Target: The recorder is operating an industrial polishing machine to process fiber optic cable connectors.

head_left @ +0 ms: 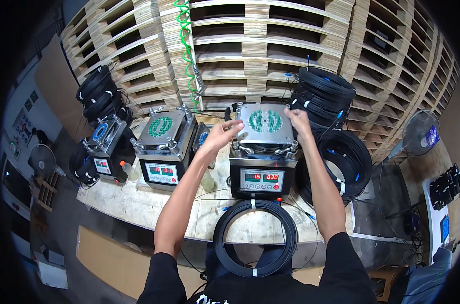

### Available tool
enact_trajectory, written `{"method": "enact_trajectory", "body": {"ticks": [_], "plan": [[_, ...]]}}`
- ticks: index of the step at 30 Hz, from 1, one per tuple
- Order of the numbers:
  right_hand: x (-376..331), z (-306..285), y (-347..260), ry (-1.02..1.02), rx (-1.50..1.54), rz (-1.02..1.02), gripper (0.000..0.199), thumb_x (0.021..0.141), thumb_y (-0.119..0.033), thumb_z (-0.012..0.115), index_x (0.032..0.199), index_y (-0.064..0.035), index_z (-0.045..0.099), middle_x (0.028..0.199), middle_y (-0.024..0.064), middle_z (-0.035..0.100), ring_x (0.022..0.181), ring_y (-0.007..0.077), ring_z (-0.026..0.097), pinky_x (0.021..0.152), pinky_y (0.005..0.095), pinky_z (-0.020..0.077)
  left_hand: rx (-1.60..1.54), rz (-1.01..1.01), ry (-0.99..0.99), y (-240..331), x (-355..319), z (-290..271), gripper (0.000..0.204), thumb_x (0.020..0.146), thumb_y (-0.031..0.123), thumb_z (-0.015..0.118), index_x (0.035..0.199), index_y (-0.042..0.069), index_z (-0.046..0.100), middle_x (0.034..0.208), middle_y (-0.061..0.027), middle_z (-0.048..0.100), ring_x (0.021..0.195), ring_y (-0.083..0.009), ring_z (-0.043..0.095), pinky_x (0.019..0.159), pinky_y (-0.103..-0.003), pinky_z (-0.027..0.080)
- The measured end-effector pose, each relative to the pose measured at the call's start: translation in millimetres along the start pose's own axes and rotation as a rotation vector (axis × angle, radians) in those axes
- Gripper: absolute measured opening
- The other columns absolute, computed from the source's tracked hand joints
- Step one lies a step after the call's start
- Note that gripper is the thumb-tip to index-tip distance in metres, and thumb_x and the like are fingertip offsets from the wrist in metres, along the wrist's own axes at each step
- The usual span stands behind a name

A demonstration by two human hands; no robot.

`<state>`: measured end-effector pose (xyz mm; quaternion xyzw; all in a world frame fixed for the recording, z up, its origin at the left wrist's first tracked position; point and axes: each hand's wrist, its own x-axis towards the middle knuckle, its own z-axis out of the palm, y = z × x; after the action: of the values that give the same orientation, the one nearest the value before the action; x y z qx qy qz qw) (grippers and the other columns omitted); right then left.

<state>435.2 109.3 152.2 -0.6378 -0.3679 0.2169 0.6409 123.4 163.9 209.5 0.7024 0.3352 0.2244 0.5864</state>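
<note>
A polishing machine with a square metal plate (250,136) on top stands in front of me. A ring of green pieces (265,121) sits in the plate. My left hand (225,135) is at the plate's left edge, holding nothing visible, its fingers partly stretched toward the back left corner post. My right hand (300,123) is curled at the back right corner post (287,108); what its fingers grip is hidden. Below the plate, the black control box (262,181) shows lit red and green displays. A coil of black cable (221,238) hangs over the table's front edge, before my lap.
Two similar machines, one with green pieces (160,126) and one with a blue ring (100,131), stand to the left. Stacked black cable coils (325,86) rise behind right. Bottles (208,181) stand between machines. Wooden pallets (255,45) wall the back; a green coiled hose (185,40) hangs there.
</note>
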Motion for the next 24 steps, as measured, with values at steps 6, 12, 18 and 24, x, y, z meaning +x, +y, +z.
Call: {"method": "enact_trajectory", "body": {"ticks": [6, 12, 18, 24], "plan": [[8.7, -2.8, -96.8, -0.106, 0.407, 0.05, 0.023, 0.091, -0.022, 0.066, 0.081, -0.0013, 0.066, 0.07, 0.0071, 0.066, 0.055, 0.0139, 0.059, 0.051, 0.0283, 0.0469, 0.219, 0.291, -0.036, 44.3, 1.4, -13.7, 0.056, 0.09, 0.025, 0.075, 0.138, 0.003, 0.057, 0.104, -0.0057, 0.071, 0.092, -0.0102, 0.061, 0.089, -0.028, 0.048], [-10.2, 50.4, -145.5, -0.109, 0.312, 0.037, 0.033, 0.093, -0.021, 0.066, 0.077, 0.0075, 0.065, 0.069, 0.0175, 0.069, 0.052, 0.019, 0.066, 0.046, 0.0288, 0.0533, 0.388, 0.57, 0.263, -23.1, 38.8, -23.3, 0.025, 0.096, 0.019, 0.065, 0.108, -0.002, 0.07, 0.075, -0.0138, 0.065, 0.065, -0.0151, 0.054, 0.065, -0.033, 0.047], [5.9, 89.4, -138.1, -0.018, 0.091, 0.027, 0.034, 0.084, -0.019, 0.069, 0.067, 0.0106, 0.065, 0.066, 0.0195, 0.069, 0.05, 0.0213, 0.067, 0.042, 0.0306, 0.0538, 0.333, 0.528, 0.411, -61.9, 57.5, -8.9, 0.023, 0.091, 0.016, 0.071, 0.099, -0.005, 0.071, 0.087, -0.0191, 0.069, 0.074, -0.0283, 0.066, 0.069, -0.036, 0.05], [29.5, 105.8, -134.6, -0.06, -0.128, 0.007, 0.037, 0.084, -0.027, 0.068, 0.065, 0.0043, 0.067, 0.062, 0.0144, 0.069, 0.046, 0.0161, 0.063, 0.042, 0.0307, 0.0504, 0.283, 0.488, 0.415, -71.5, 62.4, -12.2, 0.028, 0.092, 0.02, 0.07, 0.1, -0.007, 0.07, 0.076, -0.0174, 0.069, 0.064, -0.0162, 0.06, 0.064, -0.034, 0.048]]}}
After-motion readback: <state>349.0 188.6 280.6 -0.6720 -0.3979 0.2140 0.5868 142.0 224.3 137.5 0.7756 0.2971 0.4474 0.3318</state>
